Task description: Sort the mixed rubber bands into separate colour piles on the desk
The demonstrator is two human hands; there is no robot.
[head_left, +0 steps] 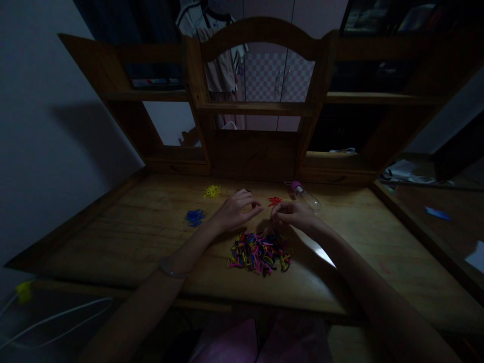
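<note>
A mixed heap of small coloured elastic bands lies on the wooden desk in front of me. Just beyond its far left edge is my left hand, fingers curved and thumb a little apart, with nothing visible in it. My right hand hovers over the heap's far right side, its thumb and fingertips pinched together; whatever is between them is too small and dark to name. Sorted by colour, blue bands, yellow bands and red bands form separate little piles. Dark bands show partly behind my left hand.
A clear bottle with a purple cap lies on its side beyond my right hand. The wooden shelf unit rises along the desk's back. At the lower left hangs a white cable. The room is dim.
</note>
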